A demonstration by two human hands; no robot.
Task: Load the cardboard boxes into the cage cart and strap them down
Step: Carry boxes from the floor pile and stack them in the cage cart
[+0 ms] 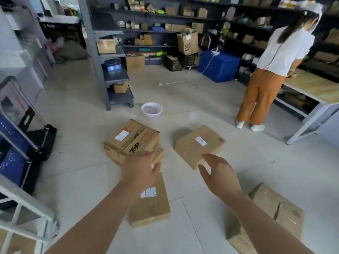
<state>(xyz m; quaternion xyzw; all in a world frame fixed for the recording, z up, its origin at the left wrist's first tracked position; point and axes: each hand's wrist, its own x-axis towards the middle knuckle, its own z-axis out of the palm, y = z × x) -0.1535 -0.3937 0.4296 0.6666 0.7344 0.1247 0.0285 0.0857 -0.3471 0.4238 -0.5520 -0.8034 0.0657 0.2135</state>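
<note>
Several cardboard boxes lie on the tiled floor. A printed box (131, 139) sits at centre left, a plain labelled box (199, 145) at centre right, a flat box (151, 204) below my left forearm, and a taped box (273, 215) at the lower right. My left hand (141, 168) hovers with relaxed fingers over the near edge of the printed box. Spread open, my right hand (219, 176) is stretched toward the near corner of the plain labelled box and holds nothing. The white cage cart (27, 211) fills the lower left corner.
A black folding trolley (39, 138) with blue crates stands at the left. A white basin (151, 109) sits on the floor beyond the boxes. A person (271, 70) stands at a wooden workbench (311, 87) on the right. Grey shelving (113, 70) and stocked racks line the back.
</note>
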